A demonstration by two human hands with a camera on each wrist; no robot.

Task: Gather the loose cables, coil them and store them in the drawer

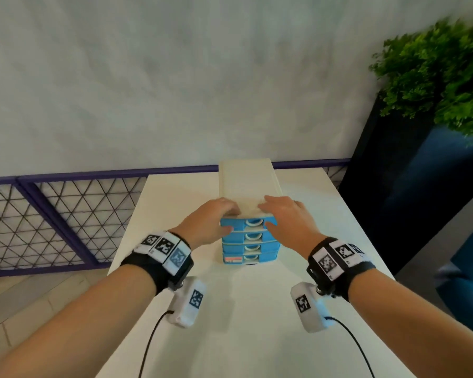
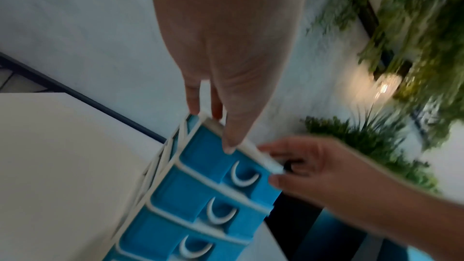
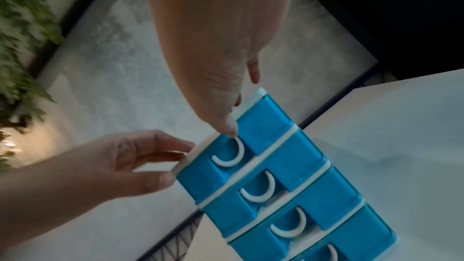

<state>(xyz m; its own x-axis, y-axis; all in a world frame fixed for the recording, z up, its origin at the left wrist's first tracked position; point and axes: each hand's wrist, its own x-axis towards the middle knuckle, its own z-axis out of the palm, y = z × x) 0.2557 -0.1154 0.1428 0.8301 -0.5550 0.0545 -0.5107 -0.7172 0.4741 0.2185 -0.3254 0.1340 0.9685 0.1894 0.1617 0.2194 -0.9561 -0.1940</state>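
Note:
A small drawer unit (image 1: 248,184) with a white frame and several blue drawers stands on the white table (image 1: 257,309). All its drawers look pushed in. My left hand (image 1: 231,218) grips the unit's top front left corner, fingers on the lid, thumb on the top drawer (image 1: 239,222). My right hand (image 1: 266,215) grips the top front right corner the same way. In the left wrist view the left hand (image 2: 213,128) pinches the unit's (image 2: 200,186) white rim. In the right wrist view the right thumb (image 3: 229,126) touches the unit (image 3: 288,166) by the top handle. No loose cable shows.
The table's left edge drops to the floor beside a purple mesh fence (image 1: 52,214). A dark planter (image 1: 380,186) with a green plant (image 1: 434,77) stands at the right. Black leads (image 1: 150,342) run from my wrist cameras over the near table.

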